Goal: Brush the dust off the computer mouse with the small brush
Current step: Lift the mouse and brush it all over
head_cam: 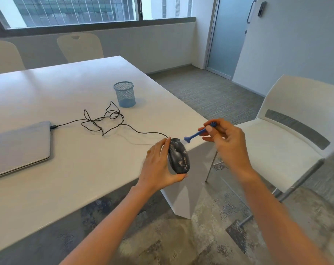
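While the left hand (158, 165) grips the dust-speckled computer mouse (178, 158) at the near edge of the bench (76, 169), fingers and thumb curled round it, the right hand (225, 138) pinches the small blue brush (194, 135), bristles at the mouse's front end. The mouse's cable (104, 123) runs to a closed laptop (18, 146), whose round lid logo is cut off and unreadable.

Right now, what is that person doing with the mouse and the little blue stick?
Someone is cleaning a computer mouse. The left hand grips the dark mouse at the edge of the white table, and pale dusty specks show on its back. The right hand pinches a small blue brush, with its bristle end right by the mouse's front. The mouse's cable runs in loops to a closed laptop.
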`<state>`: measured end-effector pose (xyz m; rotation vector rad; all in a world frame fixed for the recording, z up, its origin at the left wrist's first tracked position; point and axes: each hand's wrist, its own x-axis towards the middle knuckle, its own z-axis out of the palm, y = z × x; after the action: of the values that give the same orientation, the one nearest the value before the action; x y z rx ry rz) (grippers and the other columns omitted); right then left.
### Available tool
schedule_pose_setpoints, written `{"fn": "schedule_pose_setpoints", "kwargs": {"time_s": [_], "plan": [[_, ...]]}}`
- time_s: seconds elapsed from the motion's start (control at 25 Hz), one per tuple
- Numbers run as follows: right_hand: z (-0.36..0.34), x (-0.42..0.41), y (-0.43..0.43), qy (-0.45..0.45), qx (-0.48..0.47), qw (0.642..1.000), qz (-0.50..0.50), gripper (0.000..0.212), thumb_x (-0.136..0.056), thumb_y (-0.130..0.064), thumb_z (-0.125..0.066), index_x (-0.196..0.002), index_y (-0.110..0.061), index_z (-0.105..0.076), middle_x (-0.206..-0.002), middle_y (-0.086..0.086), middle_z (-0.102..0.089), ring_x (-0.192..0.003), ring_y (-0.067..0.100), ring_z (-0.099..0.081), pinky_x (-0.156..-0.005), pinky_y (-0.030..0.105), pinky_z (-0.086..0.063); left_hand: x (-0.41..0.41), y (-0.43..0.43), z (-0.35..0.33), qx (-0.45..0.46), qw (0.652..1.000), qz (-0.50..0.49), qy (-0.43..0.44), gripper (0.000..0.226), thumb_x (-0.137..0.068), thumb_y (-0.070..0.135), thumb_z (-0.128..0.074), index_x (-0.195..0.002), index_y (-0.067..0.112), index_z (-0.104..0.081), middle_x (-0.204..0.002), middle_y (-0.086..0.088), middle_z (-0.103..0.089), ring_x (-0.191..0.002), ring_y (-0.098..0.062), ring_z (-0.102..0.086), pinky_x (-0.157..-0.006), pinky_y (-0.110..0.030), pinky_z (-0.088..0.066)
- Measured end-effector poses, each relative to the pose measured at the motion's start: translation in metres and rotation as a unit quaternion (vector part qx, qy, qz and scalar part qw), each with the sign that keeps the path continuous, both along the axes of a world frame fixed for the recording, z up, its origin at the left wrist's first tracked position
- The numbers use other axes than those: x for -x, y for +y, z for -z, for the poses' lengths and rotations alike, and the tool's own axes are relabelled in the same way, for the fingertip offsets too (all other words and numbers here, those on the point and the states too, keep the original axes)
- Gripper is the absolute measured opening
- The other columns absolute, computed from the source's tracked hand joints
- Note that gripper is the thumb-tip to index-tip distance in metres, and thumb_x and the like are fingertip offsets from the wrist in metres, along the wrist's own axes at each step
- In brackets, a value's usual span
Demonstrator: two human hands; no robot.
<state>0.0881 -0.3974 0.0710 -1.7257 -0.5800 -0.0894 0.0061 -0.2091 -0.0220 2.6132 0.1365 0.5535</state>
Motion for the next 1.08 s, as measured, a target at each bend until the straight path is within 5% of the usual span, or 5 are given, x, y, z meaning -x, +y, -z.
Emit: {"fn": "schedule_pose_setpoints", "kwargs": {"time_s": [0.12,0.28,0.52,0.84,1.08], "plan": [[0.011,0.013,-0.002,0.063,-0.035,0.997,0.014,0.008,-0.095,-0.010,-0.061,-0.099,-0.008,-0.068,-0.087,0.004,-0.076,-0.082,0.013,-0.076,-0.076,0.030,-0.063,0.000,-0.007,0.002,0.004,0.999,-0.027,0.016,0.118,-0.058,0.071,-0.072,-0.151,0.010,-0.031,-0.149,-0.008,-0.040,-0.134,-0.027,-0.040,-0.110,-0.041,-0.037],[0.037,0.036,-0.009,0.079,-0.034,0.996,0.021,0.014,-0.094,-0.011,-0.063,-0.088,-0.022,-0.068,-0.083,0.000,-0.077,-0.077,0.012,-0.076,-0.073,0.028,-0.062,0.001,-0.016,0.004,-0.002,0.998,-0.055,0.031,0.120,-0.059,0.073,-0.068,-0.152,0.008,-0.028,-0.149,-0.009,-0.038,-0.134,-0.027,-0.040,-0.109,-0.041,-0.039],[0.053,0.024,-0.032,0.104,-0.054,0.984,0.133,0.009,-0.095,-0.014,-0.061,-0.096,-0.012,-0.070,-0.087,0.000,-0.076,-0.080,0.013,-0.076,-0.077,0.033,-0.063,0.004,-0.022,0.007,0.014,0.998,-0.057,0.038,0.125,-0.057,0.082,-0.060,-0.154,0.011,-0.024,-0.150,-0.007,-0.036,-0.135,-0.025,-0.038,-0.110,-0.044,-0.038],[0.055,0.053,-0.018,0.126,-0.082,0.986,0.066,0.007,-0.093,-0.015,-0.063,-0.094,-0.016,-0.070,-0.085,-0.002,-0.077,-0.079,0.012,-0.076,-0.073,0.023,-0.060,0.008,-0.029,0.012,0.021,0.998,-0.057,0.036,0.122,-0.060,0.077,-0.062,-0.154,0.009,-0.025,-0.148,-0.007,-0.039,-0.134,-0.024,-0.038,-0.109,-0.039,-0.037],[0.065,0.039,-0.030,0.130,-0.070,0.980,0.133,0.011,-0.095,-0.014,-0.061,-0.099,-0.010,-0.071,-0.088,0.001,-0.077,-0.080,0.012,-0.076,-0.075,0.029,-0.063,0.021,-0.031,0.019,0.021,0.998,-0.048,0.045,0.122,-0.060,0.079,-0.067,-0.154,0.012,-0.026,-0.149,-0.005,-0.037,-0.136,-0.023,-0.037,-0.111,-0.041,-0.035]]}}
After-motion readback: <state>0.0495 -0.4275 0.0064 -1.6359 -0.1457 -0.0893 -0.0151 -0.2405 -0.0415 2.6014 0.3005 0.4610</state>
